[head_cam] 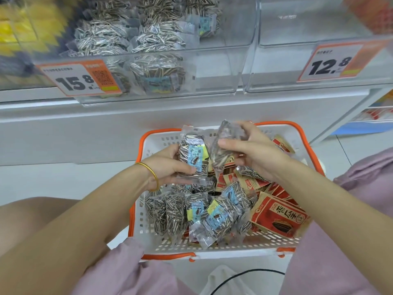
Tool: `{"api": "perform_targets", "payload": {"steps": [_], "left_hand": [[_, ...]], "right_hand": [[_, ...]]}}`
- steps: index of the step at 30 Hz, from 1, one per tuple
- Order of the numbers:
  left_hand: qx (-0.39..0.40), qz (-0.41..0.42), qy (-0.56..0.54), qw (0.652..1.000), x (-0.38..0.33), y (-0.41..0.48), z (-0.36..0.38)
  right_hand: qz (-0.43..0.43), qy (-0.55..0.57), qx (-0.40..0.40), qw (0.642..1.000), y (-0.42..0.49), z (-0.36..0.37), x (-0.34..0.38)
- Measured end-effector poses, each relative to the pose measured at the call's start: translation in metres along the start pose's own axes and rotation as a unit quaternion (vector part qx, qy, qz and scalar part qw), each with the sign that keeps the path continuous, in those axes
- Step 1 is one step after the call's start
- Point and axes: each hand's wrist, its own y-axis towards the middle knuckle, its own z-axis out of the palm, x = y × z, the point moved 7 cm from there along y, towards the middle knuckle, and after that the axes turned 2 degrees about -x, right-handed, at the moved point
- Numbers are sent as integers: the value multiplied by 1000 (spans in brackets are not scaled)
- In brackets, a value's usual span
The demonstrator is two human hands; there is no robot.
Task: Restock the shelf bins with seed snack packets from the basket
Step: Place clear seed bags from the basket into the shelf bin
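Note:
A white basket with an orange rim stands on the floor below the shelf, holding clear packets of striped seeds and red-and-tan packets. My left hand grips a small stack of clear seed packets with blue labels above the basket. My right hand pinches another clear seed packet just beside them. On the shelf above, a clear bin behind the 15.8 price tag is partly filled with the same striped seed packets.
To the right stands a second clear bin with a 12.8 tag, nothing visible inside it. Yellow packets blur at the upper left. A white shelf front runs between the bins and the basket. A black cable lies near my lap.

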Motion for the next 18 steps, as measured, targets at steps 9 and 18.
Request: {"api": "perform_targets", "payload": {"steps": [9,18], "left_hand": [[37,-20,50,998,6,1,10],[46,-8,52,998,-2,-1,12]], "right_hand": [[-58,-176,46,982,-4,14,5],[-156,-387,-22,909,-6,9,14]]}}
